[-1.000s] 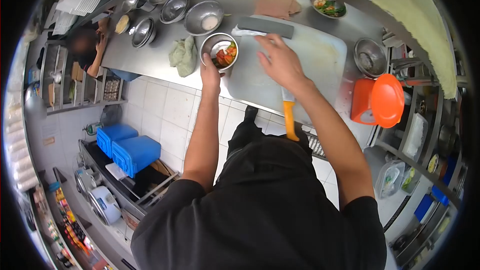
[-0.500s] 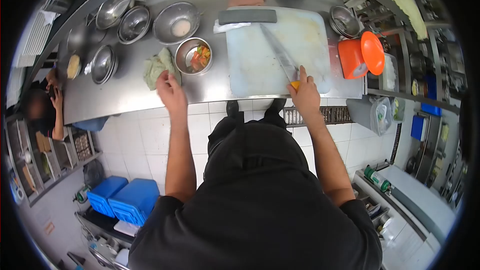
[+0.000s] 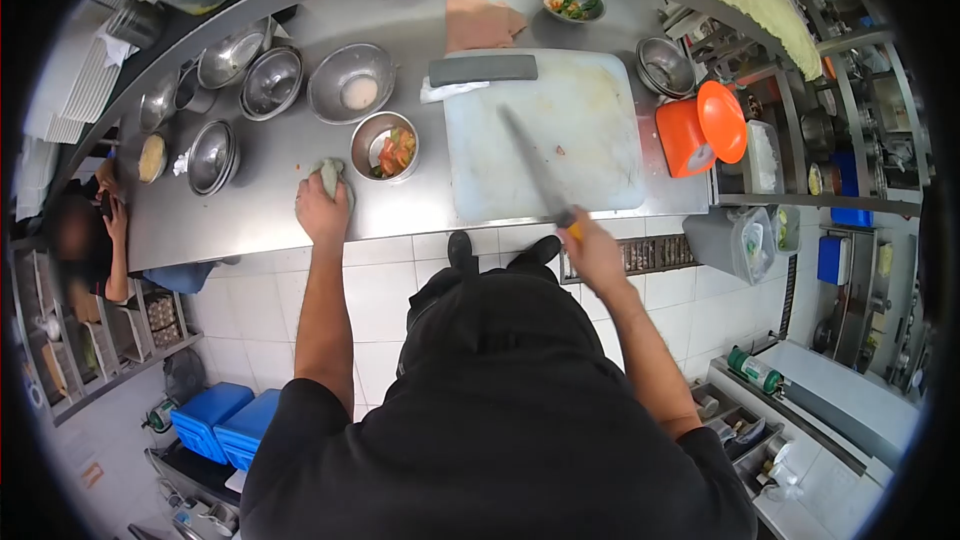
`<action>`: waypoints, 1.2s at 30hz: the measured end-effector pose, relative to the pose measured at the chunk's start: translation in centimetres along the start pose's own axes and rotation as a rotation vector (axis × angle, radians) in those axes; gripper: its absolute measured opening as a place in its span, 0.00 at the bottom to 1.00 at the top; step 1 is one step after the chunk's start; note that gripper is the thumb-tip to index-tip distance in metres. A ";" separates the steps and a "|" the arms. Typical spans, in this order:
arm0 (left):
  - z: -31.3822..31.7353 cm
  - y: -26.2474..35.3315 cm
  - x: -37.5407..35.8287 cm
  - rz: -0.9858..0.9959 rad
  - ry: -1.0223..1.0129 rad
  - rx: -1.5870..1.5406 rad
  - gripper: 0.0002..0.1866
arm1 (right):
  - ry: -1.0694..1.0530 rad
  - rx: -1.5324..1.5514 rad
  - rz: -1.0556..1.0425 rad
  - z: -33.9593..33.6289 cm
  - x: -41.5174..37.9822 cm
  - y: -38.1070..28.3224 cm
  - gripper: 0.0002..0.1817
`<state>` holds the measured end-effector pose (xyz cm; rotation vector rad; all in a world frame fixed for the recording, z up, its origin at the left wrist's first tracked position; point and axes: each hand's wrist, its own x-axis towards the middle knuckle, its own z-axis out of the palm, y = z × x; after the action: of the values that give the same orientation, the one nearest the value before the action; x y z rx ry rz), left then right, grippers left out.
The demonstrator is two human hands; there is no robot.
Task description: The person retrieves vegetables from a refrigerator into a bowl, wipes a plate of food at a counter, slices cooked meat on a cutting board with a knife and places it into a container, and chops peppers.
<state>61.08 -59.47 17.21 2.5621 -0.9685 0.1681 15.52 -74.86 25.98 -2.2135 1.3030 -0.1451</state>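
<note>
My right hand [image 3: 595,252] is closed round the yellow handle of a large kitchen knife [image 3: 533,165]. Its blade points away from me over the white cutting board [image 3: 600,120], slightly blurred by motion. At the left, my left hand [image 3: 322,208] grips a pale green cloth [image 3: 334,183] on the steel counter. Just right of that cloth is a metal bowl [image 3: 363,165] of cut red and orange vegetables [image 3: 396,151]. A dark grey sharpening stone [image 3: 483,68] lies along the board's far edge, over something white. One small scrap lies on the board.
An orange scale [image 3: 685,140] stands right of the board, beside stacked bowls [image 3: 665,65]. Several metal bowls [image 3: 272,83] fill the counter's left side. Behind the board are a pinkish cloth [image 3: 475,22] and a bowl of vegetables [image 3: 588,12]. A person [image 3: 85,240] is at the far left.
My left hand has closed on the green cloth and bunched it up. My right hand has lifted the knife off the board and drawn it towards me.
</note>
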 end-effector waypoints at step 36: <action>-1.6 28.4 -8.7 -0.587 -1.366 -1.844 0.23 | -0.109 0.892 0.333 -5.4 0.8 -4.2 0.18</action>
<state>35.96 -72.93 25.59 0.7391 -0.1629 -1.7912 17.24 -76.19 32.52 -1.2262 1.2006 -0.3849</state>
